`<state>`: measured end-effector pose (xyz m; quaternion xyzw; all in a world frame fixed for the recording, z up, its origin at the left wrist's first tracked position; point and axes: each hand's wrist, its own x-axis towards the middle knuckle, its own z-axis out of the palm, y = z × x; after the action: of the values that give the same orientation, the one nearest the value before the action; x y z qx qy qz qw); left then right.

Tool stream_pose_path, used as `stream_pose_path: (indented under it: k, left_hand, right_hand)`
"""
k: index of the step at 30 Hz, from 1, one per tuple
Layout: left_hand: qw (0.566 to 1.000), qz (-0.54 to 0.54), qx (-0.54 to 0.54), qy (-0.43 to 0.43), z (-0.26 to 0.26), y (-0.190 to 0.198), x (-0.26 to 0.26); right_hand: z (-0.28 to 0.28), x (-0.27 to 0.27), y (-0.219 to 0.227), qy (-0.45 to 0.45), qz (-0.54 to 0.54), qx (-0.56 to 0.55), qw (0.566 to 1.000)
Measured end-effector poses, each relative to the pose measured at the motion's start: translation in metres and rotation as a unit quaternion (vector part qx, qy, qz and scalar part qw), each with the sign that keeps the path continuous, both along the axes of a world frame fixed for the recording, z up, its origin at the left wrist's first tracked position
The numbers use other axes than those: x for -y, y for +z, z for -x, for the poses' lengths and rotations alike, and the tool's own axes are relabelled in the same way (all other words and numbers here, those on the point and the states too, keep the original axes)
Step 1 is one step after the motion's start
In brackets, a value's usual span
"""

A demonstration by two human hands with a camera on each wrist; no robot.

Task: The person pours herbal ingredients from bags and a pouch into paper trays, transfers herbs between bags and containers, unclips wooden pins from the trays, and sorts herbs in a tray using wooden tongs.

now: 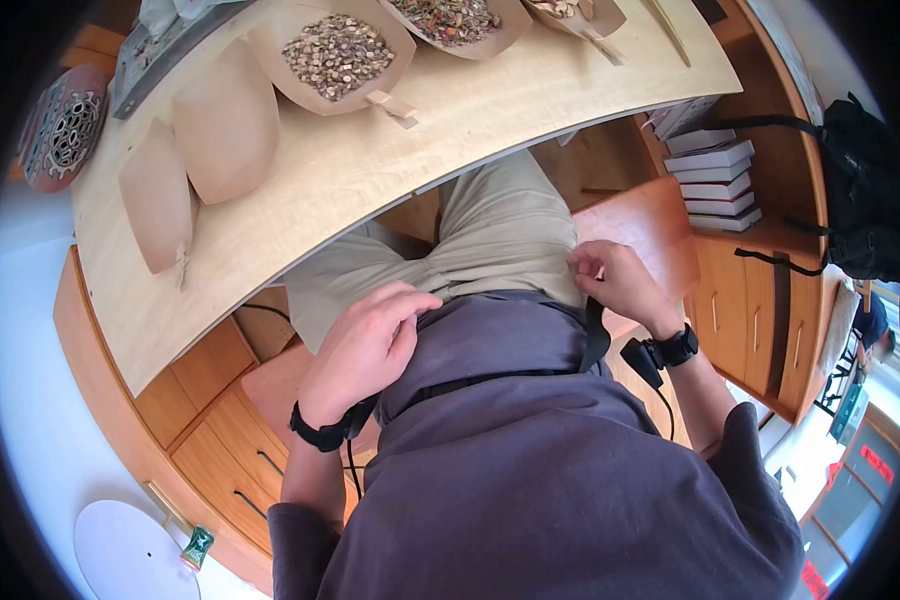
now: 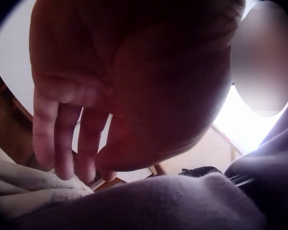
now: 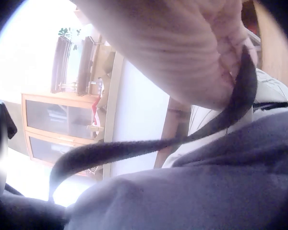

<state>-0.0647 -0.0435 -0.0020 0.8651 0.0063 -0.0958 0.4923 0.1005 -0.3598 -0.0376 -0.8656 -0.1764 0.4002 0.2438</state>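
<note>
My right hand (image 1: 620,285) pinches a dark strap (image 1: 597,335) beside the right hip; in the right wrist view the strap (image 3: 134,151) runs from the curled fingers across the dark shirt (image 3: 182,196). My left hand (image 1: 365,345) is at the waist over the shirt (image 1: 530,470) and light trousers (image 1: 510,230), with nothing visible in it. In the left wrist view the fingers of the left hand (image 2: 120,96) hang loosely bent above the cloth. Whether its fingertips touch the cloth cannot be told.
Ahead, the wooden table (image 1: 320,180) bears paper trays (image 1: 225,120), one with brown pieces (image 1: 338,57), another with mixed dried pieces (image 1: 455,18). A patterned oval object (image 1: 65,128) is at the left. Boxes (image 1: 712,170) and a black bag (image 1: 865,190) are at the right.
</note>
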Motion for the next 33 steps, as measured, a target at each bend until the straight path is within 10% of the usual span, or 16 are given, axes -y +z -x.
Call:
stream_pose_path:
  k: [2,17,23,26,29,33]
  left_hand:
    - [1.000,-0.003,0.009,-0.006,-0.003,-0.001,0.002]
    - [0.999,0.004,-0.009,-0.037,-0.005,-0.005,0.003]
    - [0.999,0.009,-0.022,-0.026,-0.001,-0.006,0.004]
    - [0.999,0.007,-0.025,-0.023,0.002,-0.006,0.004]
    - [0.999,0.007,-0.021,-0.028,0.002,-0.007,0.003]
    - [1.000,0.004,-0.003,-0.025,0.005,-0.011,0.001]
  right_hand:
    - [0.008,-0.008,-0.001,0.090,-0.174,0.245,0.950]
    - [0.015,-0.009,0.011,0.228,-0.174,0.067,0.956]
    - [-0.004,-0.016,-0.048,0.073,-0.175,0.060,0.980]
    - [0.012,-0.058,-0.056,0.228,-0.069,0.280,0.930]
    - [0.002,-0.084,-0.039,0.389,-0.139,0.064,0.908]
    - [-0.055,-0.096,-0.083,0.332,-0.089,0.247,0.906]
